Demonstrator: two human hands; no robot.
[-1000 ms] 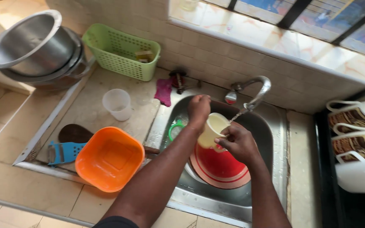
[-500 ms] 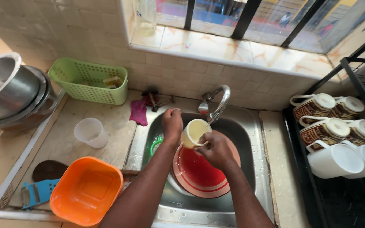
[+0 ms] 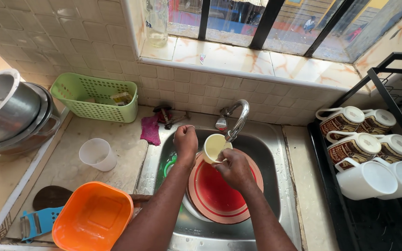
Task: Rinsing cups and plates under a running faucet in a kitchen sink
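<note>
Step in hand looks like rinsing: right hand [image 3: 235,169] wraps its fingers round a small cream plastic cup [image 3: 215,147], mouth tilted toward the camera, held just under the spout of the curved chrome tap [image 3: 236,120]; can't tell whether water is running. Left hand [image 3: 185,141] is curled closed beside the cup's left side, over the basin; whether it pinches a cloth or the cup rim is hidden, can't tell. Cup sits above the round red plate with pale rim [image 3: 219,190] lying in the stainless steel sink [image 3: 280,181]; something green shows in the basin under the left forearm.

Counter left of sink: translucent white plastic cup [image 3: 97,154], orange square plastic bowl [image 3: 92,218], magenta cloth [image 3: 150,129], green slotted basket [image 3: 94,96], stacked steel bowls [image 3: 10,114]. Right: black wire rack [image 3: 387,107] with brown patterned mugs [image 3: 345,122] and white mugs [image 3: 366,179] lying on their sides.

Judgement: next move needs the cup turned so the inside gets rinsed, grip kept firm since wet plastic slips; rack slots beside the mugs look the likely landing spot, well apart to the right.
</note>
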